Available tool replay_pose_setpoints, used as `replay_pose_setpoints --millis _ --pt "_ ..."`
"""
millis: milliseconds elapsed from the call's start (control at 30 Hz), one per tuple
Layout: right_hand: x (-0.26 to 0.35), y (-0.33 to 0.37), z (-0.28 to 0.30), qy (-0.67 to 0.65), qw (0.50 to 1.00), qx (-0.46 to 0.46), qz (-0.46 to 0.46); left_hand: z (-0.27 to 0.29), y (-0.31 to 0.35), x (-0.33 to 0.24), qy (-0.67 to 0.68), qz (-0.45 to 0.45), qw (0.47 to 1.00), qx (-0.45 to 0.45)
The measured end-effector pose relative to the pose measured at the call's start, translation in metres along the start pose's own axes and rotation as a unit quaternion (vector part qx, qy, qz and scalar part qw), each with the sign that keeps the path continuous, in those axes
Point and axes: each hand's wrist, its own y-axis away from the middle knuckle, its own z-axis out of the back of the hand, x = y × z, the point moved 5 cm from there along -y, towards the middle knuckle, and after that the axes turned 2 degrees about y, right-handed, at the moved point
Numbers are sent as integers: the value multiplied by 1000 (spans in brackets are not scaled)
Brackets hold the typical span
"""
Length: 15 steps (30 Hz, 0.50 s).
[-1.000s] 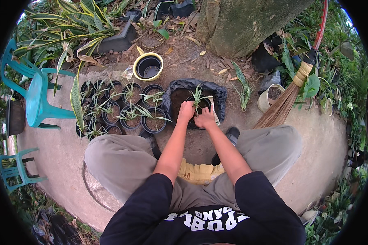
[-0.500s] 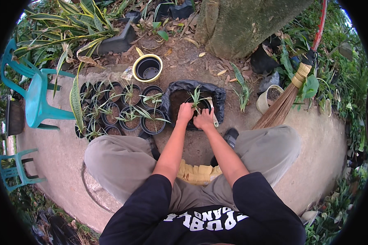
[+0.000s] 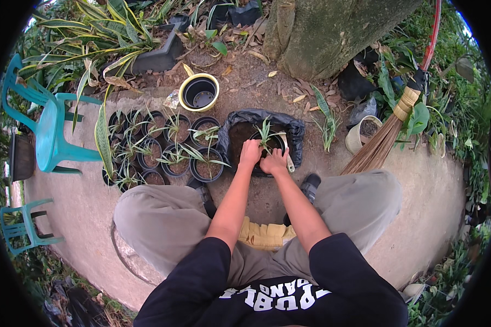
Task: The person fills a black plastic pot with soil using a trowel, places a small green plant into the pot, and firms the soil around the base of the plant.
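A small spiky green plant (image 3: pixel 265 132) stands in a black pot, which sits inside a bin lined with black plastic (image 3: pixel 294 131) that has dark soil (image 3: pixel 240 136) in it. My left hand (image 3: pixel 250 151) is closed at the left of the plant's base, its fingertips partly hidden among the leaves. On the near side of the same pot, my right hand (image 3: pixel 275 161) reaches over the rim with fingers apart, their tips down at the soil. A trowel-like tool with a pale handle (image 3: pixel 290 163) leans at the bin's right side.
Several black pots with young plants (image 3: pixel 206 165) crowd together left of the bin. Behind them stands a yellow-rimmed pot (image 3: pixel 217 94). To the right are a cream pot (image 3: pixel 354 139) and a stick broom (image 3: pixel 384 136). Green chairs (image 3: pixel 49 136) stand at left; a tree trunk (image 3: pixel 322 43) rises beyond.
Both hands stay at the potted plant, with only small finger shifts; the right fingers look a little more spread. The whole view has shifted slightly.
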Motion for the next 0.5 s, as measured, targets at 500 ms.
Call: replay_pose_setpoints --millis 500 --pt "15 2 1 36 999 8 -15 -1 2 8 7 7 1000 7"
